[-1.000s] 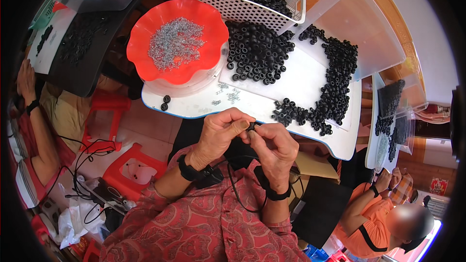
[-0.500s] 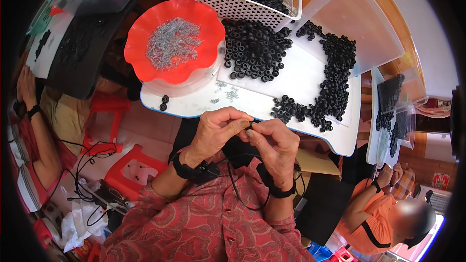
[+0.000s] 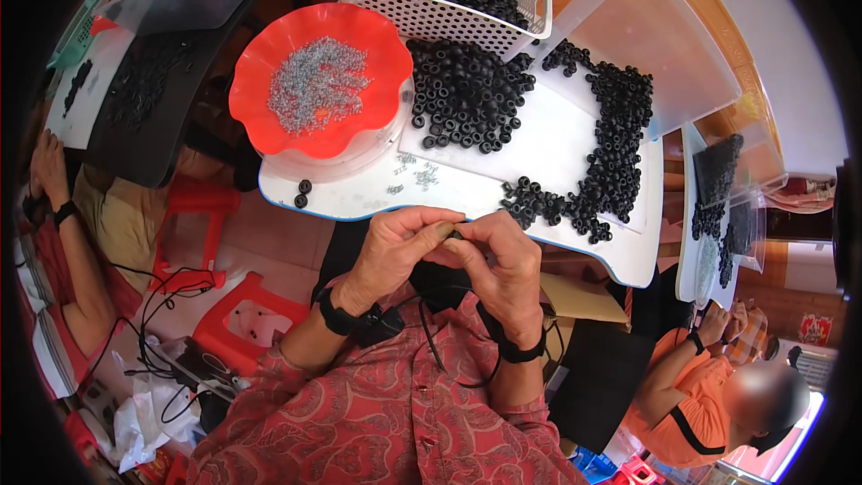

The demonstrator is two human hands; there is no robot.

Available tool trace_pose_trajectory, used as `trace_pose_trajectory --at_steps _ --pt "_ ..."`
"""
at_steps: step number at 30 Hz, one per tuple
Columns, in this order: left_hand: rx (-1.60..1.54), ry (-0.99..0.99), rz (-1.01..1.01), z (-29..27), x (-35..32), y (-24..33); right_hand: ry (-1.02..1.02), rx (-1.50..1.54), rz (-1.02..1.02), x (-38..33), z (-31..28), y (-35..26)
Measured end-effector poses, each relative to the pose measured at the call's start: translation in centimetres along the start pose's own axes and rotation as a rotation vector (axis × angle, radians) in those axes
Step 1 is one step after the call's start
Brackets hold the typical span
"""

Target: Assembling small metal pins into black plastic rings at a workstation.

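"Where's the piece?"

"Left hand point(image 3: 395, 250) and right hand point(image 3: 505, 260) both pinch the small black piece point(image 3: 455, 234), just off the surface's point(image 3: 359, 194) near edge."

"Risk?"

"If either grip slips, it could fall to the floor point(image 3: 280, 239). A leftward swing might knock off the two black rings point(image 3: 302, 201) near the surface's left corner."

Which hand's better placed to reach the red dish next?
Left hand, likely: the red dish lies ahead and to its left, while the right hand sits farther away. Both hands pinch a small dark piece, so the left would first need freeing.
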State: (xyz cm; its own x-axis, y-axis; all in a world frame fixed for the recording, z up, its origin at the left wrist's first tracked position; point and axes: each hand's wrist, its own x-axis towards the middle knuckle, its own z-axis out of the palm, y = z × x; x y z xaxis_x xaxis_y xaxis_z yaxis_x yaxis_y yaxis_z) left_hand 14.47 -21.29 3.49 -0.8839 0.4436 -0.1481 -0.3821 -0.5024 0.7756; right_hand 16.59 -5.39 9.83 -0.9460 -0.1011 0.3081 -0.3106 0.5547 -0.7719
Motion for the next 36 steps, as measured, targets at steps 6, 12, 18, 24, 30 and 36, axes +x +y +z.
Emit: trace_pose_trajectory --at_steps 6,12,18,24,30,36 --pt "-0.053 -0.004 -0.031 0.0 -0.1 0.1 -0.022 -0.051 0.001 -0.4 0.1 -0.1" --pt "0.030 -0.019 -0.044 0.3 -0.1 0.3 0.009 -0.092 -0.049 -0.7 0.4 0.3" --pt "-0.028 -0.074 -0.111 -0.2 0.2 0.0 -0.007 -0.036 0.049 -1.0 0.4 0.2" --pt "-0.266 -0.159 -0.069 -1.0 0.6 -0.1 0.021 0.410 0.178 -1.7 -0.2 1.0" --pt "-0.370 -0.166 -0.086 -0.3 0.8 0.3 0.258 0.428 0.253 -1.7 1.6 1.6" --pt "-0.365 -0.147 -0.024 0.0 0.7 -0.6 0.136 0.413 0.267 -1.2 4.0 1.2"
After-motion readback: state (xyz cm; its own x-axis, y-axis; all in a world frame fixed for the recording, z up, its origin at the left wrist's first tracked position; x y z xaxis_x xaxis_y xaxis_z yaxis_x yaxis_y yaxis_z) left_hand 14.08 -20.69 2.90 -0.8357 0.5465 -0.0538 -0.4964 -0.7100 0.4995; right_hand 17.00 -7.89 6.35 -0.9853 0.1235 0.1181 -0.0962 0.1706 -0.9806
